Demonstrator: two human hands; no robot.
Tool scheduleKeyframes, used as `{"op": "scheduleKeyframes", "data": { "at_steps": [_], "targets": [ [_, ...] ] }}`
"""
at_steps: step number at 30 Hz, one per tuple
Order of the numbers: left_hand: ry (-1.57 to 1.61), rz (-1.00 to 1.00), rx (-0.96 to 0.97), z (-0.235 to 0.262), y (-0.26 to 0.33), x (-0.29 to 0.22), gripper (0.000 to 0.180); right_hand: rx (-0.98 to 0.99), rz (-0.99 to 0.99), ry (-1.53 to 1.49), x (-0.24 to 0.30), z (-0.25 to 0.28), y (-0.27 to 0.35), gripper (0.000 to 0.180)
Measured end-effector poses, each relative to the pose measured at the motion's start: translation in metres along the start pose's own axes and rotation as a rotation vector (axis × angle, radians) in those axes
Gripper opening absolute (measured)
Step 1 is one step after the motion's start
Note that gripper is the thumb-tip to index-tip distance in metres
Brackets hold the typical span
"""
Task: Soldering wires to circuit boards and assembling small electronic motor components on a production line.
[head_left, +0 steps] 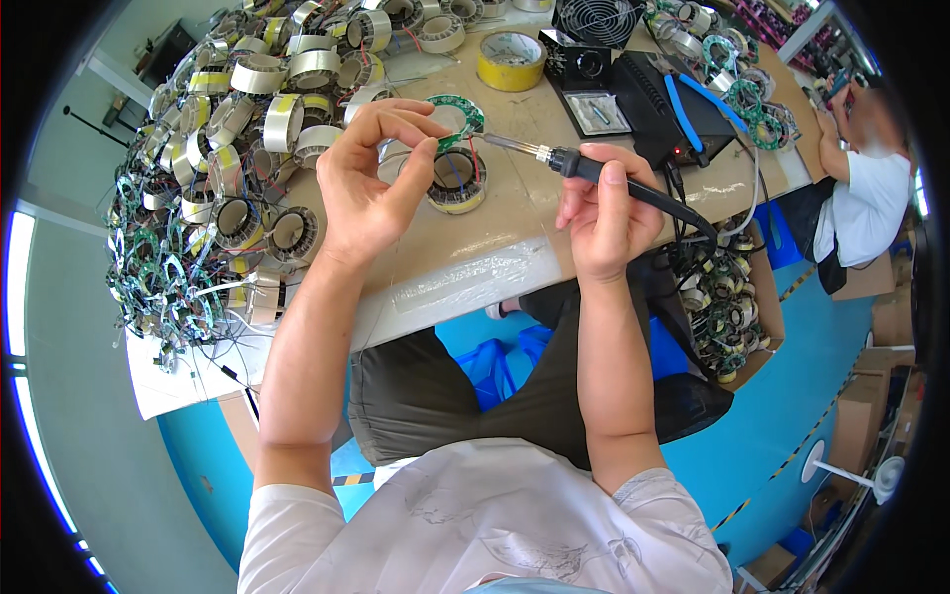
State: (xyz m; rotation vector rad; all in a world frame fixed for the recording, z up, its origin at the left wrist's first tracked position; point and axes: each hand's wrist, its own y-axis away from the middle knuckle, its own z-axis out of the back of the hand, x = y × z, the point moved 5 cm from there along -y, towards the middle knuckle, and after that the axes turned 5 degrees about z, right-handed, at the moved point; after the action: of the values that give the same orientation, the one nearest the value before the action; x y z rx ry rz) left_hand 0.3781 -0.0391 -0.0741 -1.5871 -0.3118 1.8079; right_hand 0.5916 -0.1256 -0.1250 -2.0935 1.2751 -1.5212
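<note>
Silver-and-yellow metal rings [259, 75] are heaped left of the grip. The left hand [374, 178] is held at a green ring-shaped circuit board [472, 112] — pinch cannot be told. Rightward, a black-handled soldering iron [586, 167] is pinched by the right hand [611, 213] — tip beside the board.

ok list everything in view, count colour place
table: one, brown, centre
soldering iron: one, black, above table
coil ring: one, yellow, on table
circuit ring: one, green, by coil ring
coil pile: many, silver and yellow, table's left
tape roll: one, yellow, far side
control unit: one, black, table's right
tool: one, blue handles, on control unit
fan: one, black, far edge
cardboard boxes: several, brown, right
coworker: one, white top, right
left hand: one, bare, at circuit ring
right hand: one, bare, holding soldering iron
</note>
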Motion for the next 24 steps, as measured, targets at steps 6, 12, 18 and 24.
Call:
{"op": "scheduleKeyframes", "data": {
  "at_steps": [6, 12, 18, 24],
  "targets": [
    [-0.002, 0.004, -0.002, 0.0005, -0.0002, 0.0011, 0.006, 0.006, 0.009, -0.005, 0.0003, 0.0002, -0.0005, 0.023],
    [-0.006, 0.009, -0.012, -0.0002, 0.0003, 0.0010, 0.007, 0.022, 0.004, 0.016, 0.0009, 0.0005, -0.0005, 0.027],
    [0.010, 0.010, -0.008, 0.0002, 0.0004, 0.0003, 0.006, 0.004, -0.007, -0.006, 0.0004, -0.0007, 0.0001, 0.022],
    [0.026, 0.025, -0.008, 0.0001, -0.0003, 0.0003, 0.006, 0.033, 0.011, 0.035, 0.0012, -0.0002, -0.0003, 0.027]
  ]
}}
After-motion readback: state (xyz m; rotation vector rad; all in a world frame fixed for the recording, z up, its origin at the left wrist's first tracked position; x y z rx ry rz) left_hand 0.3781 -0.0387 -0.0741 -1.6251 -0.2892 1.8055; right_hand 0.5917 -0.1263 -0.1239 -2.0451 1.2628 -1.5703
